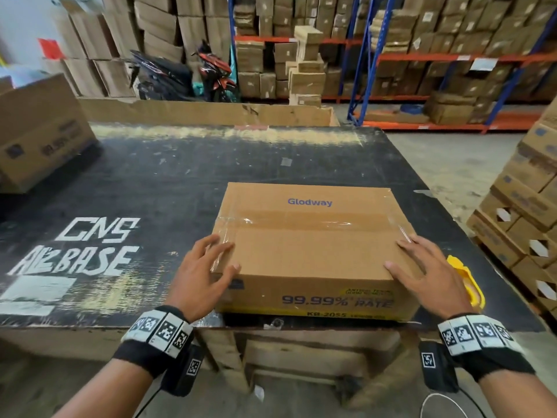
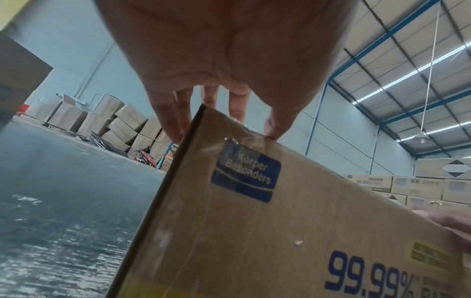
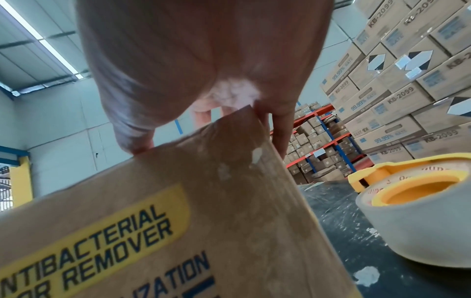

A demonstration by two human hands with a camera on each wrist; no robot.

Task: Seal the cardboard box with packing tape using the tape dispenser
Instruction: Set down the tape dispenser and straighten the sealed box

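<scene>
Box [image 1: 310,251] sits at table's [image 1: 150,176] near edge, dispenser [image 1: 467,279] right.

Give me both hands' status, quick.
Left hand: open, fingers spread over the near left corner of the cardboard box.
Right hand: open, fingers spread over the near right corner; holds nothing.

The right hand [image 1: 434,276] hides most of the yellow tape dispenser [image 1: 470,282].

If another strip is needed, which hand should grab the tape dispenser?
Right, probably. The yellow tape dispenser lies on the table just beyond the right hand; the box stands between it and the left hand. Both hands rest open on the box corners.
</scene>
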